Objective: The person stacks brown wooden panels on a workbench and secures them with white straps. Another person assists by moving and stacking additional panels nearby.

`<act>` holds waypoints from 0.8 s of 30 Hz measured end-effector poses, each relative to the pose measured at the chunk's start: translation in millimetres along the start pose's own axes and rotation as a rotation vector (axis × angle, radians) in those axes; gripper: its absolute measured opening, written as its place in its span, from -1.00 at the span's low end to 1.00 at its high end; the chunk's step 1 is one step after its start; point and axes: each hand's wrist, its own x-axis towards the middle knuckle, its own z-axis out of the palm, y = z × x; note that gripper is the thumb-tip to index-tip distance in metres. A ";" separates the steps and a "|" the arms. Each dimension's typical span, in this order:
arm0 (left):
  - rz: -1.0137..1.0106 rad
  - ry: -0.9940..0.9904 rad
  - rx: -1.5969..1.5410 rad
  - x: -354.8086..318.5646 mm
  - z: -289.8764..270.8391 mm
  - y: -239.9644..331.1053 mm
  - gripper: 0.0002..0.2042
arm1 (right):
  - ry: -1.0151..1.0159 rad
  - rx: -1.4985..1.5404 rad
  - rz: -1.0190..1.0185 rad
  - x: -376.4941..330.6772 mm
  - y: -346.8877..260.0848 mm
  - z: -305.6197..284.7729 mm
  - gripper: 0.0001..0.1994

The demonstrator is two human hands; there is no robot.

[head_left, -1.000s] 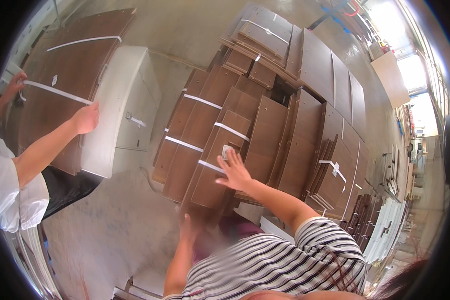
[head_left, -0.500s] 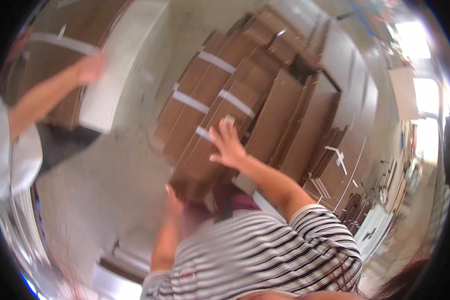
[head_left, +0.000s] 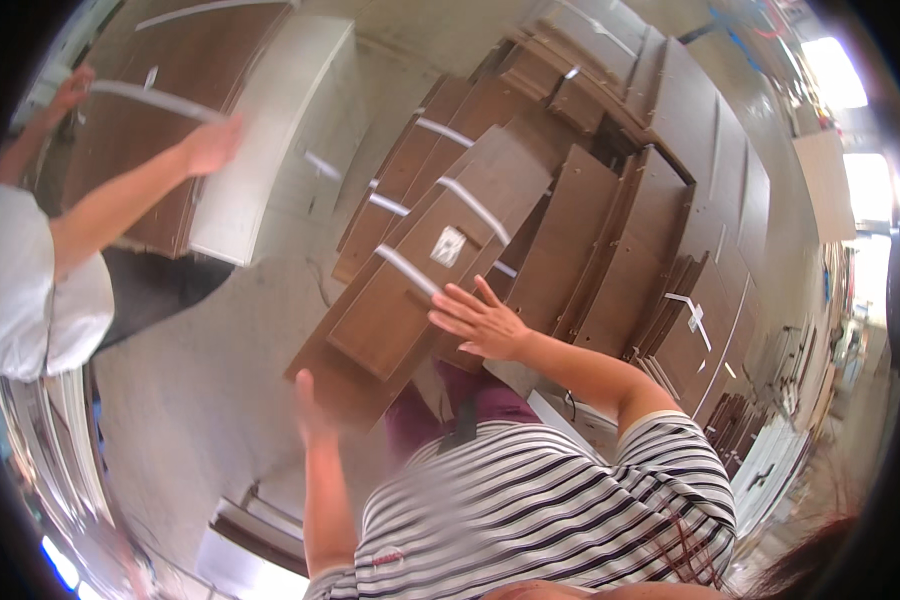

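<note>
head view: the right hand (head_left: 488, 325), fingers spread, is at the right edge of a strapped brown panel bundle (head_left: 385, 330), which slants between it and the left hand (head_left: 316, 420), blurred by the near corner; i cannot tell its grip. stacked panels (head_left: 570, 232) lie beyond both.

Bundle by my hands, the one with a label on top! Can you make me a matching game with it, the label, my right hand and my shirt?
1. Bundle
2. Label
3. Right hand
4. Shirt

A. Striped
B. White, between two straps
C. Brown
D. Open

Pairs: 1-C, 2-B, 3-D, 4-A
</note>
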 end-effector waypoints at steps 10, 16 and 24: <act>0.561 -0.252 0.285 -126.9 30.0 183.8 -0.22 | 0.990 0.243 0.143 47.9 -32.5 -88.9 -0.13; 0.915 -1.002 0.050 -128.2 191.0 214.9 -0.19 | 1.316 0.375 0.284 22.6 26.1 -180.5 -0.19; 0.854 -1.077 0.316 -84.2 377.1 183.6 -0.17 | 1.336 0.210 0.387 -1.0 74.4 -225.3 -0.17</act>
